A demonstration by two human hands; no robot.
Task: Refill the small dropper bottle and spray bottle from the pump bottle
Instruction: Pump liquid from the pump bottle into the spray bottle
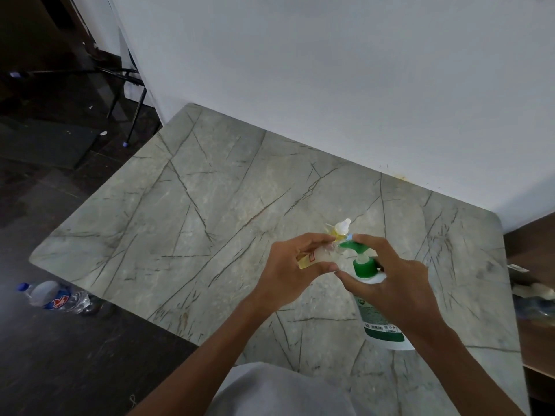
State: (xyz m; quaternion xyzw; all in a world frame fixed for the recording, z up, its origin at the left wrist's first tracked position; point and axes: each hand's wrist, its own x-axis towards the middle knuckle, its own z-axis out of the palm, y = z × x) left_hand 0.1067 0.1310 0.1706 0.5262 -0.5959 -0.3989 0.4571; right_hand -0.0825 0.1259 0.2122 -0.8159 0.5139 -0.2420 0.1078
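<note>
Head view: left hand [288,265] is gripping a small clear bottle [309,260] with a yellow label, fingers and thumb curled round it. It's holding the bottle tilted above the table [210,205], upper end pointing at the green nozzle [348,245]. Can't tell if it's the dropper or the spray one.

Right hand [399,283] is wrapping the top of the pump bottle [381,322], fingers curling over the green pump head. Its thumb is reaching toward the left thumb, nearly touching. Pump bottle is standing on the table right of centre, white body, green label, upper part mostly hidden under the right hand.

Just behind the left fingertips a white-tipped bottle [343,227] with yellow liquid is showing. Can't tell if it's standing on the table or touching the held one.

Off the table: a plastic water bottle [54,298] is lying on the dark floor at left. Black stand legs [132,100] are sitting by the white wall [330,70]. Grey clothing [285,391] is filling the bottom edge.
</note>
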